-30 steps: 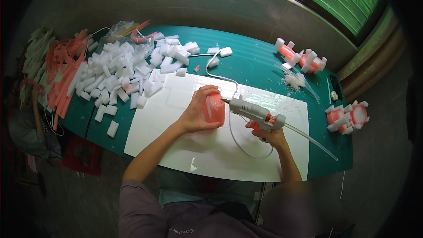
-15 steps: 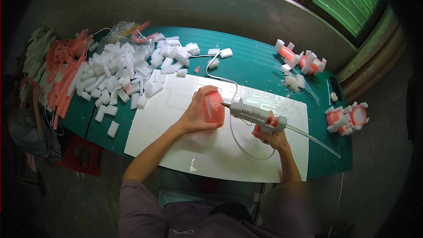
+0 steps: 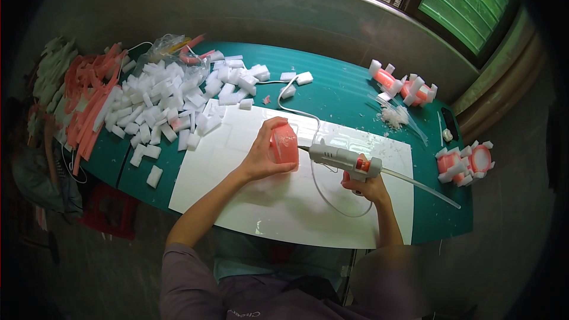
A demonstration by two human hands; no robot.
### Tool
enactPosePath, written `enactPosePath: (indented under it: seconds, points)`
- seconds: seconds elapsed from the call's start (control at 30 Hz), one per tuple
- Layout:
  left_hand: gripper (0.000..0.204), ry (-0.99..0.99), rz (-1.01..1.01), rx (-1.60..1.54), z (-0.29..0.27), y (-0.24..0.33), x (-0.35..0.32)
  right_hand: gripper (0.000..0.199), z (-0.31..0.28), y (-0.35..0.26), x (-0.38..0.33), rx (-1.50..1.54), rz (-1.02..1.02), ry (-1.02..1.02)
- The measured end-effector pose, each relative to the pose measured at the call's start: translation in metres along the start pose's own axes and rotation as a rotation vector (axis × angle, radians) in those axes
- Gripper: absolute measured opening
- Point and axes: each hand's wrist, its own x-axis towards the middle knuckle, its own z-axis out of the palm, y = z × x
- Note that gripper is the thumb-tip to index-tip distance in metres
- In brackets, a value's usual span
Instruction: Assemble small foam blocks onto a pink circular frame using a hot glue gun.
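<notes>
My left hand [image 3: 264, 153] is closed round a pink foam ring [image 3: 285, 147], held above the white board [image 3: 237, 213]. Something shiny, like glue, shows on the upper part of its outer face. My right hand [image 3: 368, 187] grips a grey glue gun [image 3: 341, 157] by the handle, its nozzle pointing left at the foam ring. The tip is at the ring's right side; whether it touches I cannot tell. A clear glue stick [image 3: 422, 188] juts from the back of the gun.
White foam blocks [image 3: 172, 95] are heaped at the left, beside pink foam strips [image 3: 92, 101]. Finished-looking pink rings with white blocks [image 3: 465, 163] stand at the right edge. Glue scraps [image 3: 395, 118] and a phone [image 3: 449, 120] lie nearby. The gun's white cord [image 3: 313, 112] crosses the board.
The nozzle has gone from the upper right of the foam ring's face to lower down at its right side. The ring has turned slightly in my left hand.
</notes>
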Motion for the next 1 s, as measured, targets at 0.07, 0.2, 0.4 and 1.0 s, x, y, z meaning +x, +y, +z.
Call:
enactPosePath:
  seconds: [0.07, 0.2, 0.4, 1.0]
  points:
    - [0.084, 0.027, -0.114, -0.099, -0.001, 0.004, 0.0, 0.023, -0.006, 0.014, 0.01, -0.046, -0.161, 0.012]
    - [0.083, 0.138, -0.145, -0.177, -0.011, -0.006, 0.005, 0.031, -0.029, 0.004, 0.015, 0.177, -0.168, 0.132]
    - [0.083, 0.203, -0.126, -0.168, -0.02, -0.012, 0.008, 0.028, -0.066, 0.019, 0.027, 0.271, -0.001, 0.178]
    - [0.082, 0.247, 0.0, 0.051, -0.019, -0.016, 0.005, 0.027, -0.087, 0.07, 0.015, -0.261, -0.025, 0.186]
